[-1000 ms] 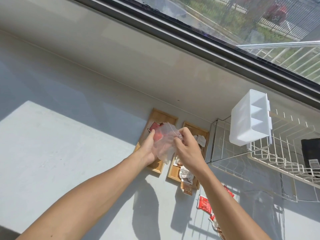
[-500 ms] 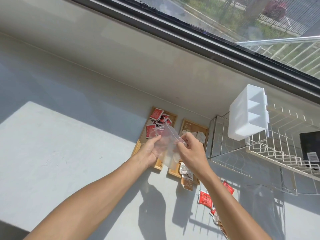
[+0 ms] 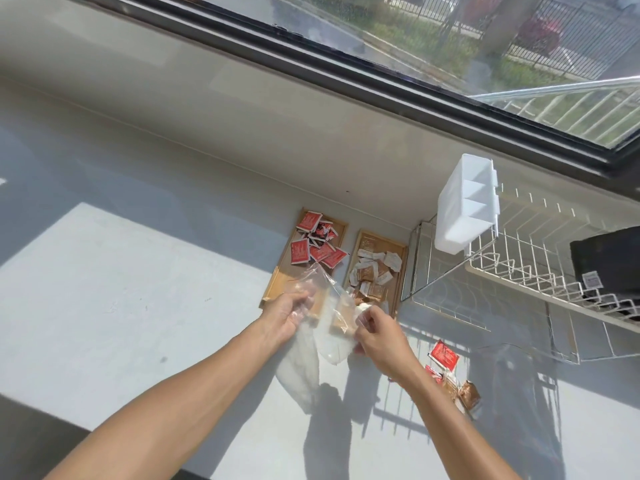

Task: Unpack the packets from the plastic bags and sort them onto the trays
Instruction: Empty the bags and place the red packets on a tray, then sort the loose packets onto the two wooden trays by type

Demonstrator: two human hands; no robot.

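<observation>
Left hand (image 3: 289, 315): fingers clamped on the clear plastic bag (image 3: 322, 327).
Right hand (image 3: 379, 336): fingers pinching its other edge.
Bag: held above both wooden trays' (image 3: 273, 282) near ends, seemingly empty.
Risk: leftover packets dropping onto the wrong tray.

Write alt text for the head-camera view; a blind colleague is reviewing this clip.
Both bare hands, left hand and right hand, hold a clear plastic bag above a grey counter. Behind it, one wooden tray holds red packets, another white and brown packets; a wire rack stands right.
</observation>
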